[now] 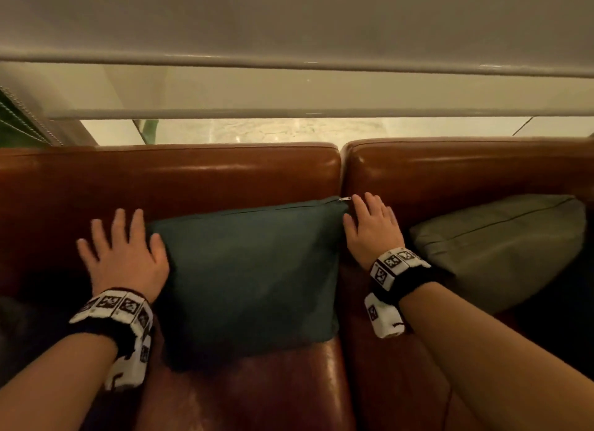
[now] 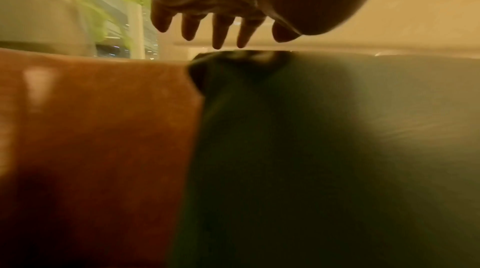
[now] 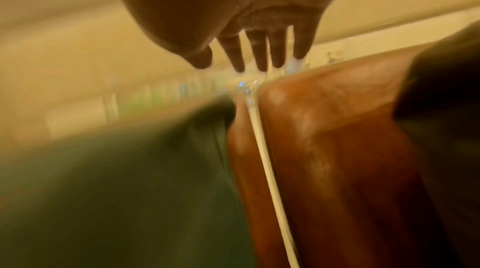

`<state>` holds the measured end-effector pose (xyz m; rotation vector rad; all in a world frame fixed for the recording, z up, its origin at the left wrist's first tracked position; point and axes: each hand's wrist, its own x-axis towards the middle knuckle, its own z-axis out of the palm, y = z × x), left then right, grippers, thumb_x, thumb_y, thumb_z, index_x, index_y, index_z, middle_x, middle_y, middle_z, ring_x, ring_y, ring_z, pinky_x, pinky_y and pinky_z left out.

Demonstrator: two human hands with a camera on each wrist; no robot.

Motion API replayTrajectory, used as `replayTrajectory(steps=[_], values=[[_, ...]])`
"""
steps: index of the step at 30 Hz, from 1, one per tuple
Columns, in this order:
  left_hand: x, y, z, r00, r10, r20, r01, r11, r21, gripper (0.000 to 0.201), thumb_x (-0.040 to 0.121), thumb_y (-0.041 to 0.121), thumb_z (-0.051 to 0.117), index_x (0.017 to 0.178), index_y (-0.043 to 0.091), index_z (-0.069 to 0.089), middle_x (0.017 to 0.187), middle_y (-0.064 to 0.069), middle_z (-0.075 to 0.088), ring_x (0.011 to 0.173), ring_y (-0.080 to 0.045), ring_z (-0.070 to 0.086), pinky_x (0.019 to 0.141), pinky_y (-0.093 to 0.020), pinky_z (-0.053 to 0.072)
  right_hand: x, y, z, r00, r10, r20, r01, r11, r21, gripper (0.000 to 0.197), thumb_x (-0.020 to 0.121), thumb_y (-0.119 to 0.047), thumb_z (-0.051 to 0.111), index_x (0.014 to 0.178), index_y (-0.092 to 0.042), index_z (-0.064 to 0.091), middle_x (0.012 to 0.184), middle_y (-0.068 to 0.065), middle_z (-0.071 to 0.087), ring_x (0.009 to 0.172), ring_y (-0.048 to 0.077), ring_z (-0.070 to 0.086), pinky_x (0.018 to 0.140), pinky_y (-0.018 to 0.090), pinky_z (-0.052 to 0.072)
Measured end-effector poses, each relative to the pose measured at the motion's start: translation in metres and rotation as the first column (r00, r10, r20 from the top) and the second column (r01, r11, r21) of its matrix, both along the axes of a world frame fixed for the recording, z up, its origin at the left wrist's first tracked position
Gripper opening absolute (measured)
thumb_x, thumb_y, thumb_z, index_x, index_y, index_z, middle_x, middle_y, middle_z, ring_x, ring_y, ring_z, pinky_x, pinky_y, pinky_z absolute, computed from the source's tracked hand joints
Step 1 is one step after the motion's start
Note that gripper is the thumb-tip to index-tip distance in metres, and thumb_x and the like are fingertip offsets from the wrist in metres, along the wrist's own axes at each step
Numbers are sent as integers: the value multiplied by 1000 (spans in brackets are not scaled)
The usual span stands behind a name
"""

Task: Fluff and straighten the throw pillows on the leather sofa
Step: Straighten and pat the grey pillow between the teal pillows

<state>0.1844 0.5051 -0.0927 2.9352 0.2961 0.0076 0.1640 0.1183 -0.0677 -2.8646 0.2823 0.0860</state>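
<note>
Head view: my left hand [image 1: 123, 258] and right hand [image 1: 373, 229], fingers spread wide, flank the teal pillow [image 1: 250, 276]; it looks straight. The olive pillow [image 1: 501, 247] seems slumped, still to do.

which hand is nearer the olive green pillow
Right. The right hand lies between the dark teal fabric pillow and the olive green pillow; the left hand is beyond the teal pillow's far side.
</note>
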Motion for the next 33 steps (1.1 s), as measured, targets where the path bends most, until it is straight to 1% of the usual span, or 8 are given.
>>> replayTrajectory(steps=[3, 8, 14, 16, 19, 22, 28, 33], values=[[-15, -67, 27, 950, -285, 125, 299, 948, -111, 63, 92, 41, 30, 149, 14, 36, 157, -11, 31, 146, -34, 20, 119, -52, 18, -31, -42, 36, 986, -107, 126, 53, 928, 368, 33, 99, -35, 47, 129, -26, 57, 121, 0, 65, 105, 13, 62, 94, 34, 50], [-65, -241, 50, 745, -605, 281, 658, 598, -458, 47, 97, 42, 38, 141, 27, 43, 134, 8, 52, 119, -7, 51, 98, -19, 40, -88, -165, 67, 934, -294, 202, 218, 919, 329, 20, 95, -26, 56, 112, -31, 65, 91, -9, 66, 80, 5, 63, 77, 30, 54], [-96, -408, -17, 812, -560, -165, 252, 591, -766, 113, 72, 75, 61, 156, 31, -1, 161, 14, 11, 146, -7, 21, 119, -34, 25, -107, -365, 43, 762, -638, 110, 603, 762, 237, 66, 90, -28, 64, 147, -20, 33, 149, 15, 30, 136, 36, 31, 112, 46, 30], [-98, -442, -42, 858, -489, -157, 176, 568, -804, 119, 63, 81, 62, 155, 30, 7, 159, 18, 11, 146, -6, 19, 121, -33, 21, -104, -409, 26, 707, -705, -57, 679, 653, 336, 82, 90, -39, 64, 154, -20, 17, 158, 14, 20, 142, 36, 25, 115, 47, 27], [-94, -477, -53, 926, -316, -207, 3, 554, -832, 100, 71, 72, 65, 148, 22, 27, 152, 4, 36, 141, -14, 36, 118, -32, 27, -93, -442, -3, 707, -662, -249, 678, 535, 504, 65, 95, -47, 52, 149, -19, 32, 148, 10, 44, 130, 32, 47, 105, 42, 39], [-90, -489, -38, 968, -133, -213, -103, 565, -819, 61, 94, 35, 60, 147, 15, 37, 134, 8, 48, 129, -11, 43, 104, -21, 29, -82, -449, -12, 762, -629, -151, 622, 647, 441, 47, 98, -41, 49, 135, -13, 49, 130, 12, 58, 116, 32, 55, 87, 35, 40], [-57, -460, -32, 966, 158, -207, -259, 495, -830, 51, 98, 27, 56, 146, 19, 40, 131, 7, 52, 128, -16, 47, 105, -26, 31, -74, -427, -34, 848, -518, -115, 482, 662, 574, 48, 95, -44, 53, 133, -16, 52, 124, 3, 61, 113, 24, 58, 88, 34, 44], [-37, -450, -36, 849, 347, -398, -479, 190, -857, 34, 89, 55, 53, 112, 32, 62, 111, 7, 66, 109, -19, 60, 101, -38, 42, -63, -416, -42, 630, -698, -340, 557, 101, 825, 57, 97, -58, 36, 134, -20, 56, 131, 5, 61, 120, 27, 57, 99, 39, 44]])
